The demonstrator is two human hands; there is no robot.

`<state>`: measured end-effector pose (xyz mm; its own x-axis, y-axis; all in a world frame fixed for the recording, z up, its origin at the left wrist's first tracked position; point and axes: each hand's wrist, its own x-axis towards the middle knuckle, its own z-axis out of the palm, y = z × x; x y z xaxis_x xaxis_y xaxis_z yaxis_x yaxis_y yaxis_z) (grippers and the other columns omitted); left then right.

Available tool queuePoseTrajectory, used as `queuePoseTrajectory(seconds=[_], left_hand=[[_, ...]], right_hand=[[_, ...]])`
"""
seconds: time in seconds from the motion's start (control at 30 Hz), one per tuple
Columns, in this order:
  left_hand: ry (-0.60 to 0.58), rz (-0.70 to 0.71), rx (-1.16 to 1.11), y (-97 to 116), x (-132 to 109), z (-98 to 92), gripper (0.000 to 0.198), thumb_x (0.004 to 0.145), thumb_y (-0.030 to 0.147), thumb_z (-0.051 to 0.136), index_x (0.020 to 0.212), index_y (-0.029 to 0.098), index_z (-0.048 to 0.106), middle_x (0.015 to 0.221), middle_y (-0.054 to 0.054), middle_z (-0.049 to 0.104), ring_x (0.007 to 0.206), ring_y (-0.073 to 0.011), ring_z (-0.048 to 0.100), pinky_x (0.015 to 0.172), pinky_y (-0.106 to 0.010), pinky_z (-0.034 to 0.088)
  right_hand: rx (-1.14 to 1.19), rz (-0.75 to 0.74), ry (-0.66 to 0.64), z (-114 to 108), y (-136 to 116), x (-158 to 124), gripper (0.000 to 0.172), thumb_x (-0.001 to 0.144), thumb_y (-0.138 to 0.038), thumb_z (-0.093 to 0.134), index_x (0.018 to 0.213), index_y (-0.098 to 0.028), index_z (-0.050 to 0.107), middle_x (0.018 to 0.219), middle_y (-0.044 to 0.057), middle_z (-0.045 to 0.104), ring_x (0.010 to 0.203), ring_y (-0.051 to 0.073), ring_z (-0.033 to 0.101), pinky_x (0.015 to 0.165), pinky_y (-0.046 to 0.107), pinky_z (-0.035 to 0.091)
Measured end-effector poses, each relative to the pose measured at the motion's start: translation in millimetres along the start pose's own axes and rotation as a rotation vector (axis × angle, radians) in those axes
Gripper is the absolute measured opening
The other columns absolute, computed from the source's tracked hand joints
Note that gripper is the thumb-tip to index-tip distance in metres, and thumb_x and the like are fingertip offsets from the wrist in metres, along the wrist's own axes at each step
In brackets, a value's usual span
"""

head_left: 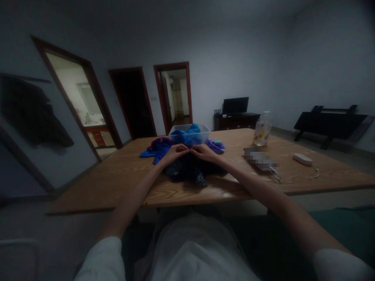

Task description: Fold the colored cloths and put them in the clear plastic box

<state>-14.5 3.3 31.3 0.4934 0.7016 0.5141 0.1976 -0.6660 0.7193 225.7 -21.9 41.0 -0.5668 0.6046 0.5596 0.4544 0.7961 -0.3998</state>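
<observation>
A dark garment with a patterned grey patch lies bunched on the wooden table in front of me. At its far upper edge, my left hand pinches the fabric with fingers closed. My right hand grips the same edge, its fingertips almost meeting those of the left. Left of the hands lies crumpled bright blue clothing with dark, pinkish parts. Just beyond them stands a clear plastic bin holding blue cloth. A purple cap-like item sits to the bin's right.
On the table's right side are a clear patterned bottle, a blurred-out device with a cable, and a small white box. Farther back, a monitor stands on a dark cabinet. A folded black table leans at the right wall.
</observation>
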Motion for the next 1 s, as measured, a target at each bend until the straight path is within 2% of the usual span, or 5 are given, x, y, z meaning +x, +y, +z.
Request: queuePoseTrajectory(seconds=[0.23,0.47,0.67,0.8,1.0], left_hand=[[-0.015,0.028,0.049,4,-2,0.0,0.042,0.087,0.057,0.073,0.1,0.018,0.076,0.101,-0.008,0.076,0.094,-0.0228,0.069,0.086,-0.034,0.054],[-0.085,0.059,0.075,1,0,-6.4,0.036,0.089,0.048,0.071,0.109,0.019,0.077,0.109,-0.008,0.076,0.101,-0.024,0.069,0.094,-0.036,0.053],[-0.068,0.015,0.105,-9,1,-5.1,0.042,0.094,0.056,0.063,0.107,0.018,0.077,0.103,-0.006,0.076,0.093,-0.0224,0.068,0.087,-0.033,0.052],[-0.059,-0.01,0.105,-12,1,-2.3,0.047,0.093,0.061,0.063,0.102,0.017,0.077,0.097,-0.004,0.075,0.088,-0.0206,0.066,0.082,-0.03,0.051],[-0.045,-0.045,0.094,-13,2,1.3,0.052,0.09,0.067,0.063,0.098,0.017,0.077,0.092,-0.003,0.072,0.085,-0.0201,0.062,0.075,-0.028,0.048]], right_hand=[[0.18,0.082,-0.059,0,0,1,0.044,0.099,-0.054,0.055,0.091,-0.013,0.069,0.075,0.003,0.064,0.066,0.015,0.053,0.058,0.025,0.039],[0.153,0.049,-0.03,0,6,3,0.036,0.1,-0.046,0.055,0.092,-0.014,0.068,0.079,0.003,0.065,0.069,0.015,0.056,0.061,0.024,0.041],[-0.059,-0.02,0.056,4,7,2,0.017,0.098,-0.027,0.058,0.096,-0.015,0.069,0.078,0.003,0.067,0.068,0.015,0.057,0.064,0.026,0.039],[-0.187,-0.089,0.085,7,5,-1,0.016,0.102,-0.024,0.055,0.098,-0.014,0.067,0.085,0.006,0.069,0.071,0.015,0.056,0.067,0.027,0.037],[-0.467,-0.173,0.069,4,-1,-5,0.016,0.106,-0.023,0.053,0.101,-0.014,0.065,0.09,0.008,0.067,0.064,0.014,0.05,0.06,0.029,0.026]])
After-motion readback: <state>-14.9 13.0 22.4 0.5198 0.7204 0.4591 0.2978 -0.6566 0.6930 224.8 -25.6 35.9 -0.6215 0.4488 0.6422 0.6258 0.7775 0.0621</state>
